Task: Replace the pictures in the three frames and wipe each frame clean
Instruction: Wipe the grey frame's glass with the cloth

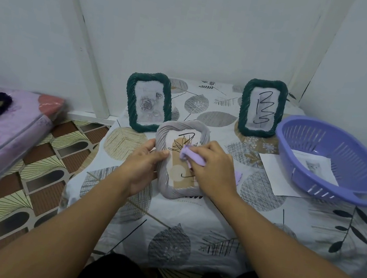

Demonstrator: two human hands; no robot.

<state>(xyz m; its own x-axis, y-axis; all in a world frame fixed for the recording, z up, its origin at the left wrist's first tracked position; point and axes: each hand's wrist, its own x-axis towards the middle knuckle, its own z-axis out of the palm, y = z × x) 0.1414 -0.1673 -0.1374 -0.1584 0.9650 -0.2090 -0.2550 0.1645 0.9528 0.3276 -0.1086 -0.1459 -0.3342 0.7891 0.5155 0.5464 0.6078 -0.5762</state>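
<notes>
From the head view, your left hand point(144, 160) grips the left edge of the grey frame point(178, 159), thumb curled over its ribbed rim and fingers behind it. The frame is tilted up off the desk point(211, 227), near its middle, and behind its glass sits a picture with a black scribble over beige shapes. Your right hand point(215, 168) pinches a bunched lilac cloth point(190, 155) and presses it against the glass, just below the scribble; a bit of the cloth pokes out on the far side of that hand.

Behind the grey frame, 2 green frames stand upright. The left green frame point(148, 102) is just beyond the grey one and shows pale roses. The right green frame point(263, 108) stands well apart toward the back right and shows a black zigzag line.

Just right of it rests a purple basket point(333, 160) with a printed sheet point(315, 165) inside. Another white sheet point(273, 172) lies partly under the basket's near edge. On the floor to your left lies a lilac mattress point(3, 132).
</notes>
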